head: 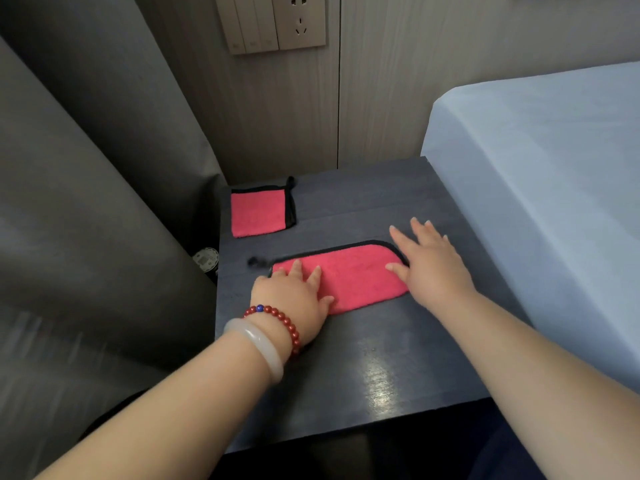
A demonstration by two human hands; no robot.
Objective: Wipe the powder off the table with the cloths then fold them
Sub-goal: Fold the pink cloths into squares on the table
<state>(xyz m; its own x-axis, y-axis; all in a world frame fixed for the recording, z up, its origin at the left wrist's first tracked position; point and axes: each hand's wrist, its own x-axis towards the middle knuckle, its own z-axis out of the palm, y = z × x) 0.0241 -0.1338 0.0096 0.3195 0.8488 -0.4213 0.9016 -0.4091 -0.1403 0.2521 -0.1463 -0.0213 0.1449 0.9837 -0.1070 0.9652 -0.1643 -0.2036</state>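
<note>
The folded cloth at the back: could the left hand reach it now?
Probably yes: the left hand lies flat on the near cloth, holding nothing, and only bare table separates it from the folded cloth.

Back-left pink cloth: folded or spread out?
Folded. The back cloth is a compact square, with black-trimmed layers showing along its right edge.

To your right stands a bed [536, 174] under a pale blue sheet; ahead, a wall socket panel [273, 22]; left, a grey curtain [86, 168].

No legible text; label [203, 260] on round object [212, 253] beside table [363, 348] blurred.
</note>
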